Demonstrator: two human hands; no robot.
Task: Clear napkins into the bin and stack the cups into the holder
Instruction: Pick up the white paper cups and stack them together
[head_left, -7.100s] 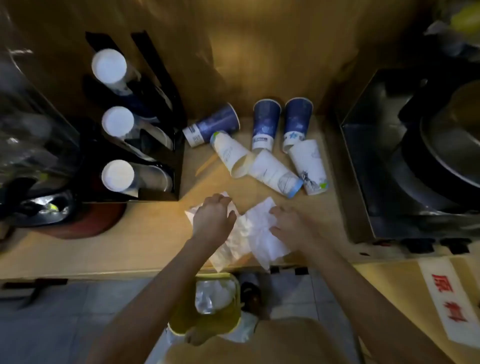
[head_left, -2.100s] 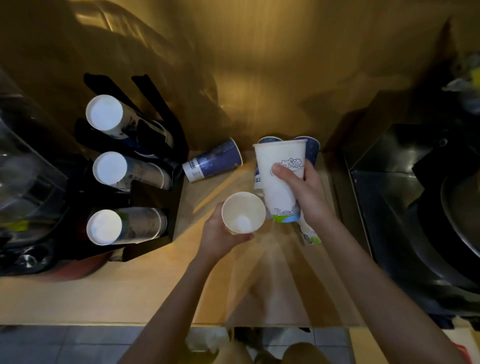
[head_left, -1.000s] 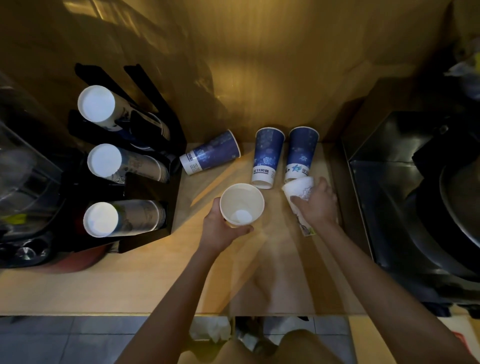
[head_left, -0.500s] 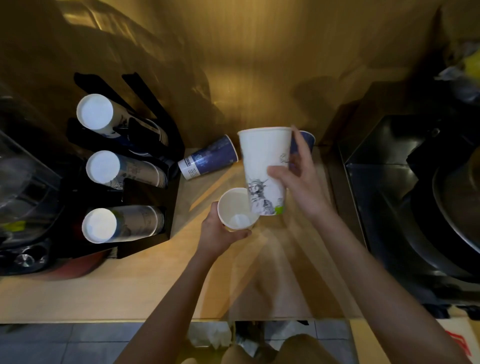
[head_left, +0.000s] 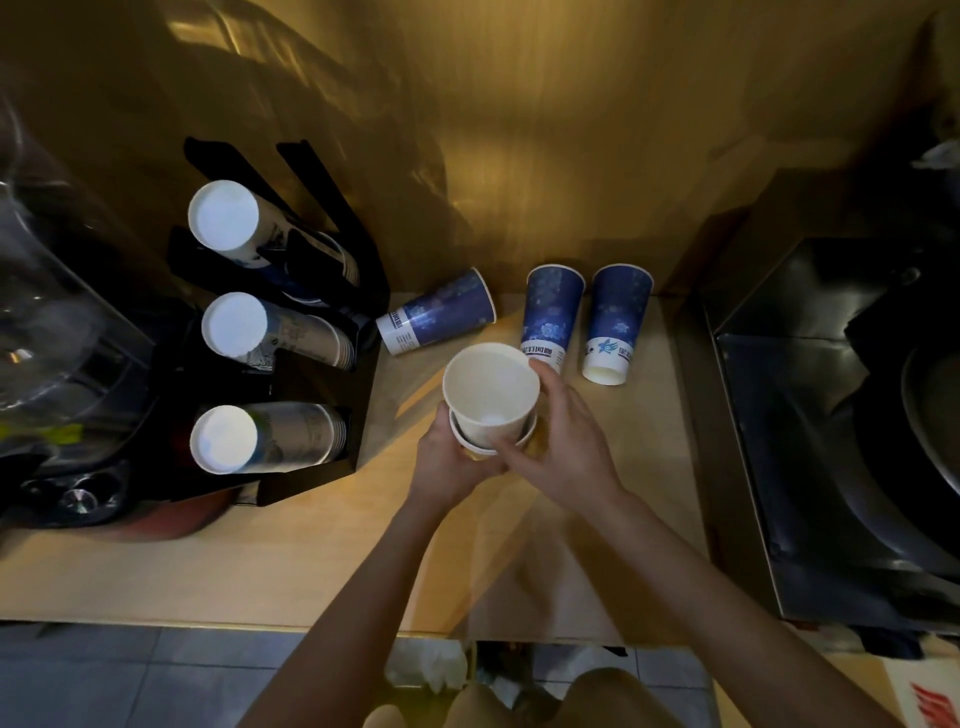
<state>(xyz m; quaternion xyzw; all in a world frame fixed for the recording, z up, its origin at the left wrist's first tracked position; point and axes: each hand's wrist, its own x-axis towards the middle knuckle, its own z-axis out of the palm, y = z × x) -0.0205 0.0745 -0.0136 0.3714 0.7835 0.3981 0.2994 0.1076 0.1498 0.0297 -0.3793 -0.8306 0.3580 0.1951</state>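
Nested white paper cups (head_left: 491, 397) stand mouth-up above the middle of the wooden counter. My left hand (head_left: 451, 465) grips the stack from below on the left. My right hand (head_left: 558, 441) wraps its right side, fingers on the top cup. Behind them, three blue cups rest on the counter: one (head_left: 436, 312) on its side, two (head_left: 553, 312) (head_left: 618, 322) standing upside down. The black cup holder (head_left: 317, 384) on the left carries three slanted rows of stacked cups (head_left: 270, 332). White napkins (head_left: 426, 667) show below the counter's front edge; the bin itself is hidden.
A steel appliance (head_left: 831, 415) fills the right side, its edge close to the blue cups. A dark machine with a clear container (head_left: 57, 332) stands at the far left. A gold wall (head_left: 519, 156) closes the back. Grey floor tiles (head_left: 130, 675) lie below the counter.
My right hand has lowered the tall white cup into the cup in my left hand, so the two are now nested. Earlier the napkins left the counter.
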